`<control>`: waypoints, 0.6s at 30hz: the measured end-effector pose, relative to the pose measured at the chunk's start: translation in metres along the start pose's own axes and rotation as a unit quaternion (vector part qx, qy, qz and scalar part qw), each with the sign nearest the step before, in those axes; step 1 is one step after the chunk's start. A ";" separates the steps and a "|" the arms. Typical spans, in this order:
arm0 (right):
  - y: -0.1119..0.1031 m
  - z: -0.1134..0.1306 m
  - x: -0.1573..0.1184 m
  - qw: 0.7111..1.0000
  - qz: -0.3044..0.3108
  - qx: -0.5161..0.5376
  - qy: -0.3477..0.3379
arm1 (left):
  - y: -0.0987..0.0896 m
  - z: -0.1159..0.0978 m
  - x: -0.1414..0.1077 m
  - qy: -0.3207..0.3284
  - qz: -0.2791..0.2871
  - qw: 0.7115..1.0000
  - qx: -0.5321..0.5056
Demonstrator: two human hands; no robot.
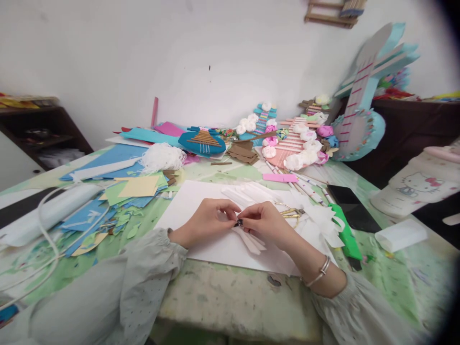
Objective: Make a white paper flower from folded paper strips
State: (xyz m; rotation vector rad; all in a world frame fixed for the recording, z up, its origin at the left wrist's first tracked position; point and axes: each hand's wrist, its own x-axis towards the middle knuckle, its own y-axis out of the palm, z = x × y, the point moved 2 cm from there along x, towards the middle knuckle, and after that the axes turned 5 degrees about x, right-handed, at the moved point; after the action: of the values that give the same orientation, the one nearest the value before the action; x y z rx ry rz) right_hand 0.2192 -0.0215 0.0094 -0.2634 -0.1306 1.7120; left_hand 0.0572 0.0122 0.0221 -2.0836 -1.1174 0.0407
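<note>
Over a white board (212, 249), my left hand (212, 215) and my right hand (268, 225) meet fingertip to fingertip. Both are closed in a pinch on one end of a white paper strip (253, 243), whose folded, loose end fans out below my right hand. Dark nails show where the fingertips touch; the pinched part is mostly hidden. Behind my hands lie more white paper strips (247, 192). Gold-handled scissors (292, 212) rest just right of my right hand, beside crumpled white paper pieces (323, 220).
A green glue gun (345, 232), a black phone (354, 207) and a white cup (419, 182) stand to the right. Paper scraps (132, 191) and a white cable (53, 239) cover the left. Decorated craft instruments (201, 142) line the wall.
</note>
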 end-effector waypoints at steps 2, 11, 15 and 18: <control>-0.001 0.000 0.000 1.000 0.002 -0.019 -0.007 | 0.001 0.000 0.000 -0.001 -0.002 1.000 -0.002; -0.003 -0.001 0.002 0.997 0.037 -0.054 -0.051 | 0.000 0.000 0.002 0.015 -0.028 0.999 0.043; -0.003 0.002 0.001 0.994 0.047 -0.073 -0.067 | -0.001 0.000 0.002 -0.004 -0.021 0.999 0.042; -0.002 0.006 -0.002 0.993 0.039 -0.093 -0.062 | -0.002 0.001 0.002 -0.016 -0.020 0.999 0.042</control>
State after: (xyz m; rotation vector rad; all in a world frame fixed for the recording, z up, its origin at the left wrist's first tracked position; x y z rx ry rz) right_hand 0.2199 -0.0225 0.0156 -0.3032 -0.3781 1.7970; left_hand 0.0568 0.0153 0.0238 -1.9914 -1.1561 0.1000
